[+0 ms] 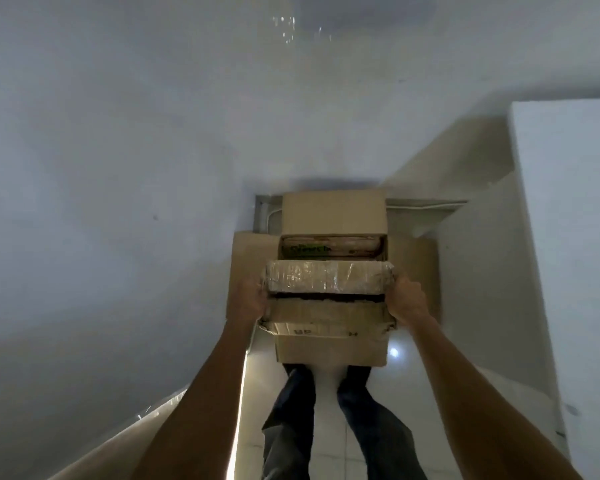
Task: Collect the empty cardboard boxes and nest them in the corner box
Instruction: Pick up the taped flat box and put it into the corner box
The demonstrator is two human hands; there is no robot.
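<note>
Down on a pale tiled floor [388, 403], glossy w/ a bright light spot reflected near the right arm, a person stands w/ legs [326, 427] in dark trousers, facing a room corner. Plain white wall [118, 150] fills the left and top; a white block-like structure [565, 237] rises at right. Light strip runs along the wall base at lower left.

Corner box [333, 211] sits on the floor vs. the wall, brown cardboard, flaps folded out to all sides, far flap upright. Inside, flattened cardboard w/ green print shows at the far end.

Held box [329, 282] is over the corner box's opening, nearer edge, level-ish. Worn brown cardboard, top face wrapped in shiny clear tape, crumpled corners, dark gap across the middle, some black lettering on the near flap.

Left hand [248, 299] grips its left end, fingers curled round the edge. Right hand [407, 299] clamps the right end, likewise curled.
</note>
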